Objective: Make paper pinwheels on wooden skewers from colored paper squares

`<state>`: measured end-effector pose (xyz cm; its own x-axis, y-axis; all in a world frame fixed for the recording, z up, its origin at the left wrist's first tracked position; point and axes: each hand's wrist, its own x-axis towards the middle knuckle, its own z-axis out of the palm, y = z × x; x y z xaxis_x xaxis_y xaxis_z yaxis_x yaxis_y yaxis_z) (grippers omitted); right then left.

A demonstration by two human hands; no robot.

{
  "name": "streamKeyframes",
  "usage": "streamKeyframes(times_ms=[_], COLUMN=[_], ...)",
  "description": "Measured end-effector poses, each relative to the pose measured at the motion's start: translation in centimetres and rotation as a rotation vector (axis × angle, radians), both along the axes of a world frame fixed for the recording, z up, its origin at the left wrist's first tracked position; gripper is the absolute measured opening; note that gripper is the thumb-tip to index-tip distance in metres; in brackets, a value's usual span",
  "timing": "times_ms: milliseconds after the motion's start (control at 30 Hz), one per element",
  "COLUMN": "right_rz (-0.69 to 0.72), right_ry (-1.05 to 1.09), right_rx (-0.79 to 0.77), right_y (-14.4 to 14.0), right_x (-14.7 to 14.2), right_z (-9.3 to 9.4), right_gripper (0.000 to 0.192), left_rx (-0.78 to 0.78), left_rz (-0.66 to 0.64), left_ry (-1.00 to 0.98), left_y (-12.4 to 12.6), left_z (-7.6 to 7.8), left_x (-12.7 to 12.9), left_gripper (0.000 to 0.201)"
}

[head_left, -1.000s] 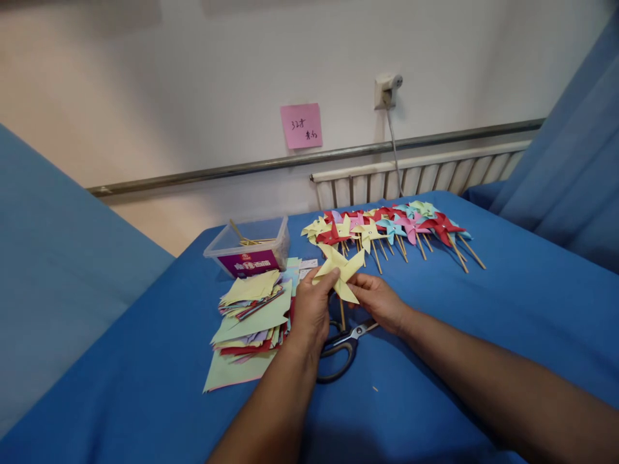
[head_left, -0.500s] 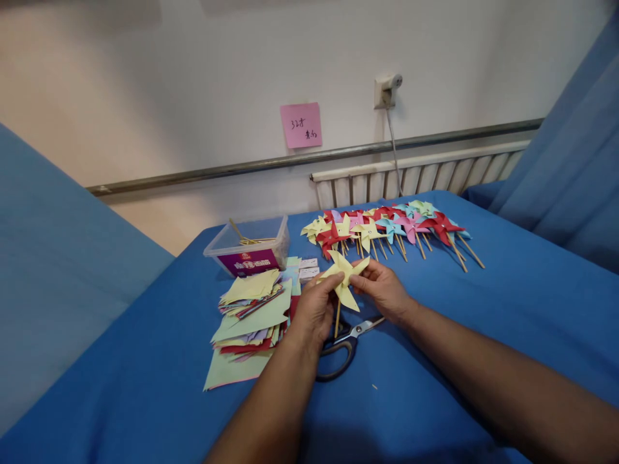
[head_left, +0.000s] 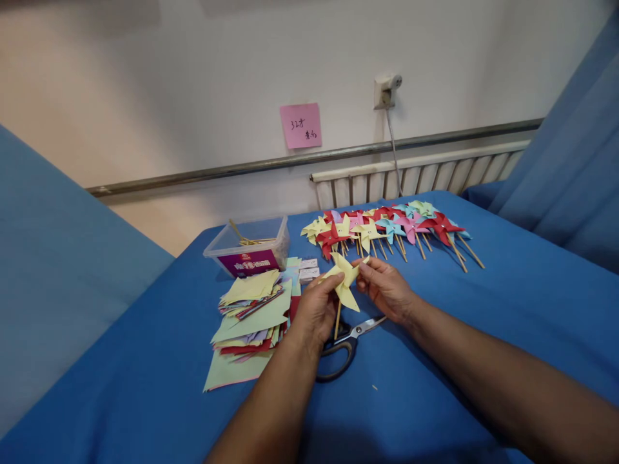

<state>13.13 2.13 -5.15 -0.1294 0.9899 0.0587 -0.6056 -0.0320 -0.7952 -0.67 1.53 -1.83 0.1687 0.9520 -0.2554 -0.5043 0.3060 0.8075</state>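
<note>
both hands pinching a yellow pinwheel (head_left: 344,281), left hand (head_left: 315,310) gripping its stick, right hand (head_left: 387,288) holding a blade tip, scissors (head_left: 344,345) lying underneath, paper stack (head_left: 251,316) sitting left, finished pinwheels (head_left: 387,229) lying behind

Colours on the blue counter (head_left: 483,322)

A pale yellow pinwheel (head_left: 344,278) on a tan wooden stick is seen above the black-handled, silver-bladed scissors (head_left: 344,345). Beyond the scissors, a row of finished pinwheels (head_left: 387,229) is shown in red, pink, light blue, pale green and yellow. Left of the scissors, a paper stack (head_left: 251,316) is mixed in light green, yellow, red and purple; behind it, a clear box (head_left: 249,246) bears a purple label. A pink note (head_left: 300,125) is stuck on the cream wall.
</note>
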Motion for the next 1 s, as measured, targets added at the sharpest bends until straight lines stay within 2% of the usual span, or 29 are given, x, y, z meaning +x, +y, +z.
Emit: streamKeyframes(times_ms=[267, 500, 767, 867, 1000], right_rz=[-0.022, -0.034, 0.012, -0.02, -0.108], right_ry=[0.017, 0.11, 0.075, 0.052, 0.013], right_rx=[-0.052, -0.11, -0.049, -0.047, -0.078], right_y=[0.11, 0.36, 0.2, 0.34, 0.66], right_x=[-0.15, 0.46, 0.53, 0.41, 0.57], right_z=[-0.17, 0.3, 0.29, -0.02, -0.14], right_gripper=[0.028, 0.032, 0.028, 0.028, 0.03], left_rx=[0.004, -0.005, -0.052, -0.024, 0.013], left_rz=[0.009, 0.009, -0.008, -0.023, 0.008], left_ry=[0.003, -0.018, 0.003, 0.007, 0.03], left_y=[0.0, 0.01, -0.18, -0.24, -0.09], left_z=[-0.43, -0.09, 0.17, 0.11, -0.18], left_x=[0.05, -0.02, 0.17, 0.24, 0.14], left_gripper=[0.03, 0.024, 0.018, 0.017, 0.028])
